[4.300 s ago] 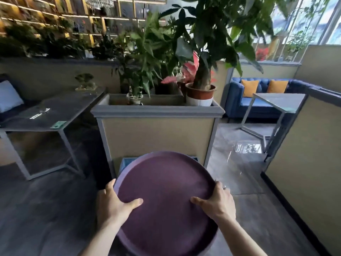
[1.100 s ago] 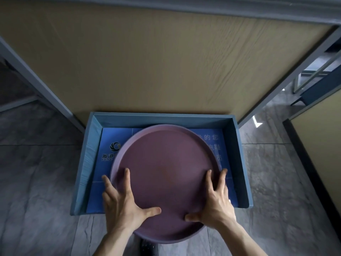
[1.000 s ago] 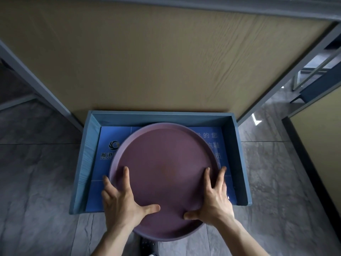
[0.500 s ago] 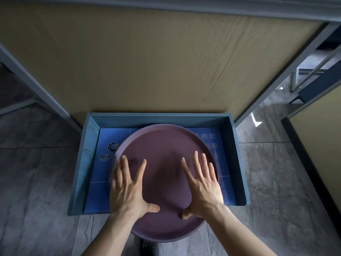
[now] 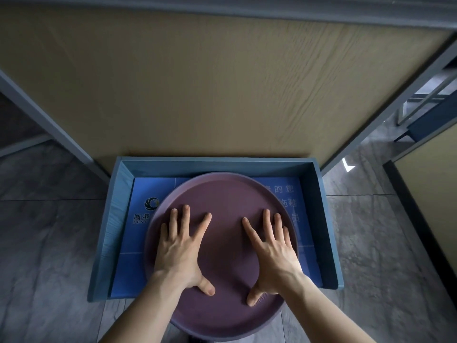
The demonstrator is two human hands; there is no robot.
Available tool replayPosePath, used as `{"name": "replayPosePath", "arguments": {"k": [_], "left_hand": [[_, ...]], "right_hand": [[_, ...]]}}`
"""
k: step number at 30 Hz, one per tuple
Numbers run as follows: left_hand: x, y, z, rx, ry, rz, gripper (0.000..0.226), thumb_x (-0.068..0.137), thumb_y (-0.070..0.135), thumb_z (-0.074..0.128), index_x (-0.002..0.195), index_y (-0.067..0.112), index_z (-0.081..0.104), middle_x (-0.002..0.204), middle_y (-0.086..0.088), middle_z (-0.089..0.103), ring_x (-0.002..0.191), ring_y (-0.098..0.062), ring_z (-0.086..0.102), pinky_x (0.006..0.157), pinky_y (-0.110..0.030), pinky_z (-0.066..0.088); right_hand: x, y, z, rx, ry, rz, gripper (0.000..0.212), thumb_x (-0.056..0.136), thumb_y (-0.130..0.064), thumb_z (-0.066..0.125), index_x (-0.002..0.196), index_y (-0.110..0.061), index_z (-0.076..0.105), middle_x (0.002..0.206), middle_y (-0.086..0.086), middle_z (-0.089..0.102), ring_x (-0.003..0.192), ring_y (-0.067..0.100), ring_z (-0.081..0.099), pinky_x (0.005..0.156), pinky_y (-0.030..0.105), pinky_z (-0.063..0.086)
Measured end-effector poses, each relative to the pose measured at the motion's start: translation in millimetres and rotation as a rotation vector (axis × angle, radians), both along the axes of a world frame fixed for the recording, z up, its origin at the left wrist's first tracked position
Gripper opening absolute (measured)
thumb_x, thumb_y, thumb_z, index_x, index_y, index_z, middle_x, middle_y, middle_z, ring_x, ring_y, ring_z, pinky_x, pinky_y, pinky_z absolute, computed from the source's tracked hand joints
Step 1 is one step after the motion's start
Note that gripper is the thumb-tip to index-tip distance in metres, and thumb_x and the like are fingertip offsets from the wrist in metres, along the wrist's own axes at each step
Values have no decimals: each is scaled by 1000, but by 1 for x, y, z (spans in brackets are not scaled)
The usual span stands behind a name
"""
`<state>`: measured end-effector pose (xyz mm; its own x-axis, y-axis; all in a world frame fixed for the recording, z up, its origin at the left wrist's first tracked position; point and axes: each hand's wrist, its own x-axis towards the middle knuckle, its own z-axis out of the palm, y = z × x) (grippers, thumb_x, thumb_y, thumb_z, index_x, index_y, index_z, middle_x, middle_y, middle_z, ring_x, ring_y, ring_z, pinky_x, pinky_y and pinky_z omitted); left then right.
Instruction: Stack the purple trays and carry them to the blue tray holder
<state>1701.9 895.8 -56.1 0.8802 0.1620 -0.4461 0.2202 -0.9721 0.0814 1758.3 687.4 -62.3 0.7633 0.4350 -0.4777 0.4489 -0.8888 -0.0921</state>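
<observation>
Nearest the camera, two bare forearms reach forward and down, and both hands lie flat on the purple trays point(image 5: 222, 243), palms down with fingers spread. The left hand point(image 5: 179, 253) presses the left part of the top tray's floor and the right hand point(image 5: 270, 253) the right part; neither grips anything, both simply rest open on the surface. Only one round tray face shows, so how many are stacked beneath cannot be told. It looks like rigid moulded plastic with a matte, slightly grippy floor and a raised lip, probably light and stiff, unlikely to flex or break; the lip at opposite sides seems the natural place to take hold. The near edge overhangs the open front of the blue tray holder point(image 5: 319, 219), while the far edge lies close to its back wall. Beyond stands a tan panel point(image 5: 197, 82) above a grey tiled floor point(image 5: 44, 243).
</observation>
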Motion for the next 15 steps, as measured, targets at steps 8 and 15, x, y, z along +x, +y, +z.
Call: {"name": "replayPosePath", "arguments": {"k": [8,15], "left_hand": [[-5,0,2,-23,19,-10,163,34,72,84,150,42,-26,159,-15,-36,147,-38,-31,123,-54,-3],[-23,-5,17,-82,-10,5,146,48,74,79,152,44,-20,165,-8,-25,153,-32,-17,124,-52,1]], "right_hand": [[-1,-2,4,-33,9,12,173,29,-69,90,147,-40,-32,158,19,-35,145,44,-31,121,55,-5],[-7,0,28,4,30,-43,148,50,-77,79,153,-40,-21,163,12,-25,148,37,-28,119,59,-13]]}}
